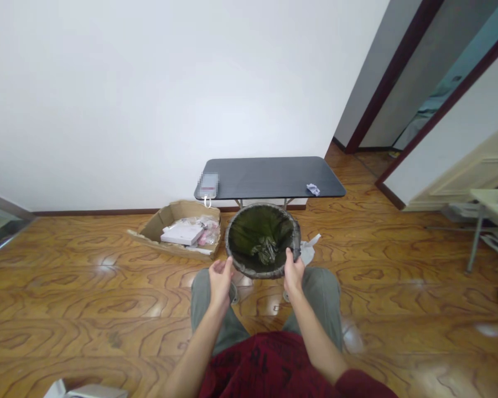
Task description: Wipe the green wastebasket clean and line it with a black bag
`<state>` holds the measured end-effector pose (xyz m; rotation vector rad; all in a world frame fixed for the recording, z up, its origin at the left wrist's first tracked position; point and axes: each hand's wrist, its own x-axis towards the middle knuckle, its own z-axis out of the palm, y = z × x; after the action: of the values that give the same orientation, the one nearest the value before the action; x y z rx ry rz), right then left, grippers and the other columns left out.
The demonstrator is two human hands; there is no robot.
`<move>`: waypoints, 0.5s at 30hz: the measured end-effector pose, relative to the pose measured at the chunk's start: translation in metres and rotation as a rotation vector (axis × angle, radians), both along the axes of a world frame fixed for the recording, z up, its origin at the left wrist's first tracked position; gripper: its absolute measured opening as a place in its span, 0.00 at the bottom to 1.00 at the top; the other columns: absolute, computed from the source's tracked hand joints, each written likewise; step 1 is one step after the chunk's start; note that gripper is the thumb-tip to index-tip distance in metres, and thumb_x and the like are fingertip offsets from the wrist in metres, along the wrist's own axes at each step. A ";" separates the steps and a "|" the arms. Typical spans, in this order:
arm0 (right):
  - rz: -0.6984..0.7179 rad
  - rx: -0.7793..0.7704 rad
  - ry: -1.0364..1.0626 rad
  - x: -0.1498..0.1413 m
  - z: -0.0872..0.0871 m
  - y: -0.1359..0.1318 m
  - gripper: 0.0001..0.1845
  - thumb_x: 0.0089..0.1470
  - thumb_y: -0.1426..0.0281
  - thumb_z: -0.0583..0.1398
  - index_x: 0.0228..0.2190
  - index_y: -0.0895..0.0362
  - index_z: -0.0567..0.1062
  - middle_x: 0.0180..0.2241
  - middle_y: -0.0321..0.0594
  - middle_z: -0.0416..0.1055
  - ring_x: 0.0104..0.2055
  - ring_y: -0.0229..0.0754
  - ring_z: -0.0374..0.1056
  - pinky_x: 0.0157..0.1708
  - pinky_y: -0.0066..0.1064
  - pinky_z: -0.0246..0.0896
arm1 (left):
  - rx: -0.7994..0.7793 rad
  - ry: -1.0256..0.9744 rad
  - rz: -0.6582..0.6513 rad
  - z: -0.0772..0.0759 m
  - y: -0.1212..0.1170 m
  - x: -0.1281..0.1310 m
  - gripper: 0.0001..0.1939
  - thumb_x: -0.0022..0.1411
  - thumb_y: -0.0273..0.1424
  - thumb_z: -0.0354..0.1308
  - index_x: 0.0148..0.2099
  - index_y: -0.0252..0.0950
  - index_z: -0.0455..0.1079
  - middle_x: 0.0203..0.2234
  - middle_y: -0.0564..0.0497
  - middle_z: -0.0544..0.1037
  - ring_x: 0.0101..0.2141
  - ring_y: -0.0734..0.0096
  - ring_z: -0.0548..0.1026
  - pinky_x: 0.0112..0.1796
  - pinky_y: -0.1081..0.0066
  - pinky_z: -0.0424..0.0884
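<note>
A round trash bin [260, 240] lined with a dark, thin plastic bag is held up between my knees, its mouth facing me. The liner is folded over the rim and lies crumpled at the bottom. My right hand [294, 272] grips the near right rim, thumb on top and fingers behind. On the near left, my left hand [221, 278] pinches the rim's edge; some of its fingers are hidden. White paper [309, 251] lies on the floor just right of the bin.
Beyond the bin stands a low black table [269, 176] against the wall, with a crumpled paper [313, 189] and a blurred card-like item [208, 185] on it. To the left, an open cardboard box [149, 232] holds a white box and plastic wrapping. A desk leg [475, 237] stands far right.
</note>
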<state>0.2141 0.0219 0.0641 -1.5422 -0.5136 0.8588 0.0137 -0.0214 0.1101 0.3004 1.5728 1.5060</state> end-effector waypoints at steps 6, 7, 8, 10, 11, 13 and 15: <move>0.072 0.019 -0.083 -0.018 0.004 -0.007 0.27 0.51 0.46 0.62 0.36 0.58 0.79 0.36 0.48 0.81 0.41 0.52 0.75 0.43 0.38 0.67 | -0.136 -0.361 -0.143 0.010 -0.016 0.031 0.13 0.62 0.27 0.70 0.43 0.35 0.68 0.36 0.46 0.82 0.34 0.72 0.82 0.43 0.67 0.80; 0.078 0.016 -0.093 -0.020 0.004 -0.009 0.27 0.51 0.46 0.62 0.35 0.58 0.78 0.36 0.48 0.80 0.41 0.52 0.75 0.42 0.38 0.67 | -0.144 -0.377 -0.148 0.012 -0.014 0.033 0.13 0.61 0.25 0.70 0.42 0.35 0.68 0.35 0.46 0.82 0.33 0.73 0.82 0.41 0.69 0.80; 0.083 0.010 -0.101 -0.020 0.004 -0.011 0.27 0.51 0.46 0.62 0.35 0.57 0.78 0.35 0.48 0.80 0.40 0.52 0.75 0.42 0.39 0.67 | -0.148 -0.389 -0.148 0.014 -0.013 0.033 0.12 0.61 0.23 0.70 0.40 0.34 0.68 0.34 0.47 0.82 0.32 0.73 0.82 0.40 0.70 0.80; 0.100 0.011 -0.101 -0.019 0.002 -0.015 0.26 0.51 0.46 0.62 0.36 0.57 0.77 0.36 0.47 0.80 0.40 0.51 0.75 0.43 0.39 0.67 | -0.168 -0.410 -0.142 0.015 -0.009 0.032 0.12 0.60 0.22 0.70 0.37 0.34 0.68 0.31 0.47 0.82 0.29 0.73 0.82 0.38 0.71 0.80; 0.112 0.020 -0.092 -0.018 0.002 -0.017 0.26 0.52 0.47 0.62 0.37 0.57 0.77 0.37 0.47 0.80 0.41 0.51 0.75 0.44 0.40 0.67 | -0.184 -0.419 -0.136 0.015 -0.007 0.031 0.13 0.59 0.22 0.70 0.35 0.34 0.67 0.29 0.47 0.82 0.28 0.72 0.81 0.37 0.71 0.80; 0.141 0.050 -0.065 -0.014 -0.001 -0.020 0.25 0.52 0.48 0.62 0.39 0.57 0.77 0.39 0.47 0.80 0.42 0.50 0.75 0.46 0.40 0.67 | -0.202 -0.425 -0.131 0.014 -0.003 0.030 0.14 0.57 0.21 0.71 0.33 0.34 0.67 0.27 0.48 0.81 0.27 0.72 0.80 0.36 0.70 0.80; 0.170 0.072 -0.041 -0.010 -0.003 -0.022 0.25 0.52 0.48 0.63 0.39 0.57 0.77 0.39 0.46 0.80 0.42 0.49 0.75 0.47 0.40 0.68 | -0.197 -0.411 -0.130 0.013 -0.001 0.030 0.15 0.54 0.20 0.72 0.32 0.35 0.66 0.26 0.50 0.80 0.25 0.72 0.80 0.36 0.70 0.80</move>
<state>0.2045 -0.0003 0.0606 -1.4676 -0.7067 0.9295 0.0439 -0.0228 0.1229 -0.0214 1.3292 1.2097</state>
